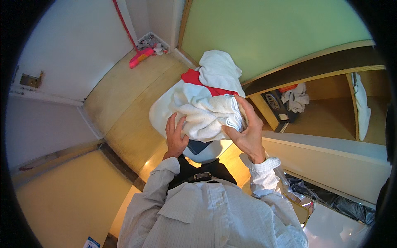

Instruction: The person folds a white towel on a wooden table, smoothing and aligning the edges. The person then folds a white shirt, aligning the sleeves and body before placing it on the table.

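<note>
A folded white towel (211,117) lies bunched before me on a white rounded surface (159,113). My right hand (248,133) is at the towel's right end, thumb and fingers around its layered edge. My left hand (176,136) rests at its left side with the fingers apart; whether it grips any cloth is not visible. Behind the towel lie a red cloth (192,77) and another white towel (220,69). A dark blue flat item (198,147) shows under the near edge.
Right, a wooden shelf unit (328,121) holds a crumpled cloth (296,97), a black device (276,104) and a hanging white cloth (361,107). A red broom (141,58) stands by litter (155,45) in the far corner. A white door (74,43) is left, a green panel (263,31) behind.
</note>
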Available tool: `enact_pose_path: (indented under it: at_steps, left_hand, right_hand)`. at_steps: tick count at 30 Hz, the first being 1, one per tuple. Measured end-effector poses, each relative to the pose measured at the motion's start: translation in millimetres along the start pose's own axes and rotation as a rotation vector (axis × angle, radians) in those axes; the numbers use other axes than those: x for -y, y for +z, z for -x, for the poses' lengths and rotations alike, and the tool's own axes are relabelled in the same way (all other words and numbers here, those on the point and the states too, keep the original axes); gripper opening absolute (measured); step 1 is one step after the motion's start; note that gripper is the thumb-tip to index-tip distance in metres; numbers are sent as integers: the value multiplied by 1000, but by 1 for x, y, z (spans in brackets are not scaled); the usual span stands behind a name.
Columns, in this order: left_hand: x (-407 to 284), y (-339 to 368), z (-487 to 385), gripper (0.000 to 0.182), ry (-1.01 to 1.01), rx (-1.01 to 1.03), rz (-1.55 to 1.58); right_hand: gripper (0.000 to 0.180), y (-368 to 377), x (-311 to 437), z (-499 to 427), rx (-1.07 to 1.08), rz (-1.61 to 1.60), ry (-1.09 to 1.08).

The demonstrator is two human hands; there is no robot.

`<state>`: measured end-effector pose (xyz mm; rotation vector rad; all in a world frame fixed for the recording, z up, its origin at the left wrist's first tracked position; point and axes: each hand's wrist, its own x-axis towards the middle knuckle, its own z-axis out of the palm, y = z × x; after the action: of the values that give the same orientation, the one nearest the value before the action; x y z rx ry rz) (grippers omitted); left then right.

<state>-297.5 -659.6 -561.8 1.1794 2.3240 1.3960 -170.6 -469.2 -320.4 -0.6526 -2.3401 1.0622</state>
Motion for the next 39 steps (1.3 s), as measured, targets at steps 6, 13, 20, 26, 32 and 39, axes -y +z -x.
enact_pose_path:
  at_steps: [6,13,20,26,32,39]
  left_hand:
    - [-33,-17,-25,92,127,182,73]
    - [-8,2,-8,81,35,35,202]
    - [8,49,59,39,13,412,-260]
    - [24,62,76,33,-104,697,0]
    - [60,66,28,53,180,163,-259]
    - [85,61,-63,65,-73,537,-482]
  right_hand:
    - [72,4,1,6,76,187,-103]
    - [69,-27,5,31,324,449,-427]
    - [50,-44,-49,120,390,462,-178]
    - [54,-28,-129,204,309,478,159]
    - [54,8,-157,265,291,447,306]
    - [50,2,-108,262,178,486,355]
